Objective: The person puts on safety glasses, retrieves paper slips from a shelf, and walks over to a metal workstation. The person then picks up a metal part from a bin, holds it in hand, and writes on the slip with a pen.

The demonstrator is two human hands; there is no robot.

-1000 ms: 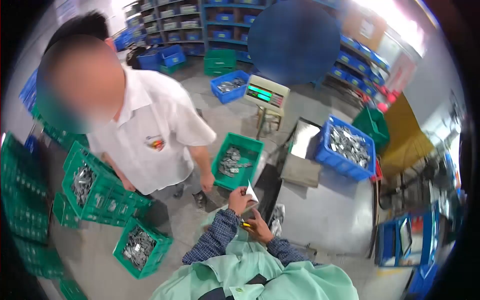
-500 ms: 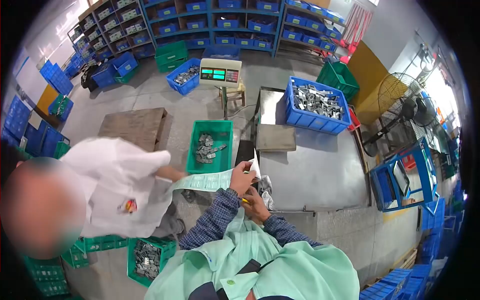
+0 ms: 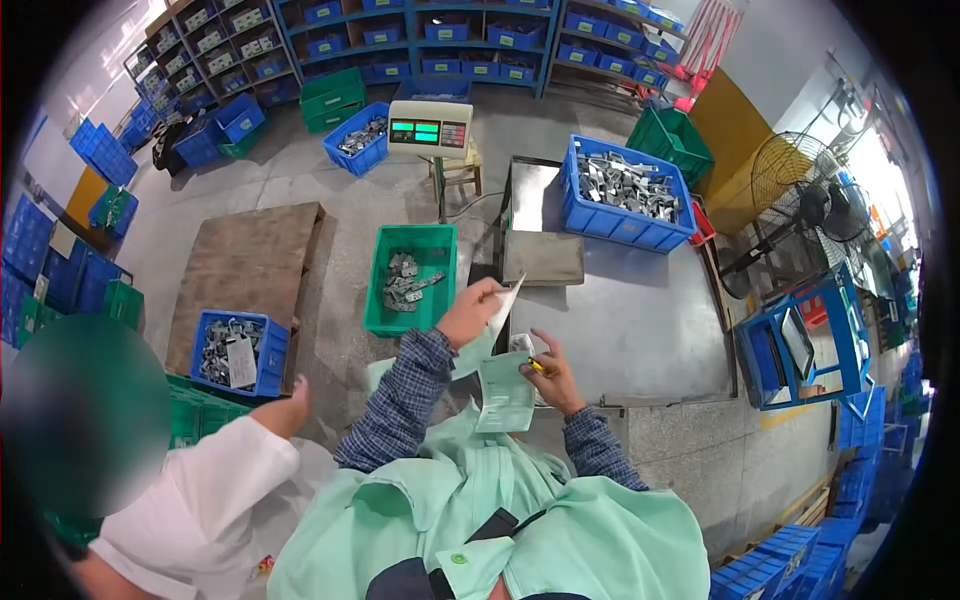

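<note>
A light green printed paper strip [image 3: 507, 392] hangs in front of my chest, part of it stretching left under my forearm. My left hand [image 3: 472, 312] pinches the upper end of the paper, where a white edge sticks up. My right hand [image 3: 552, 375] is closed on a small yellow and black object [image 3: 537, 366], its index finger raised, beside the strip's right edge. Beyond my left hand sits a green crate [image 3: 380, 318] with grey metal parts [image 3: 405, 285] in it.
A metal table [image 3: 660, 345] carries a blue crate [image 3: 625, 228] of parts and a flat block [image 3: 543, 258]. Behind stands a scale [image 3: 430, 125]. A co-worker's white sleeve [image 3: 215, 490] is at lower left, near a blue crate [image 3: 270, 362] and wooden pallet [image 3: 245, 255]. A fan stands right.
My hands have moved apart, and the paper now hangs between them. The co-worker has moved down and left, and their hand is off the strip. The view has swung right.
</note>
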